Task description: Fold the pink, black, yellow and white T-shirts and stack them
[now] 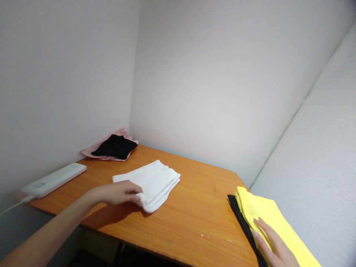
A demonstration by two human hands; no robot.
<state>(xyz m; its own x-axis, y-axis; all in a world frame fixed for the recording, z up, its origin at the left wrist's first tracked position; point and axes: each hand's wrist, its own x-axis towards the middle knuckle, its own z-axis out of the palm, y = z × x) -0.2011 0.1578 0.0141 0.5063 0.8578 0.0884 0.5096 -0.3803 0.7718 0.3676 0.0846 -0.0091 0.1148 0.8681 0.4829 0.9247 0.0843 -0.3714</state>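
Note:
A folded white cloth [152,181] lies on the wooden table, left of the middle. My left hand [124,191] pinches its near left corner between thumb and fingers. At the table's right edge, a folded yellow cloth [264,209] rests on a black cloth [241,220], which shows along its left side. My right hand [274,244] lies on the yellow cloth with its fingers stretched out, and part of the hand runs out of the bottom of the view.
At the back left corner, a folded black cloth [115,146] sits on a pink cloth [89,151]. A white power bank [58,178] with a cable lies along the left edge of the wooden table [200,207]. Pale walls [194,92] stand behind and beside the table.

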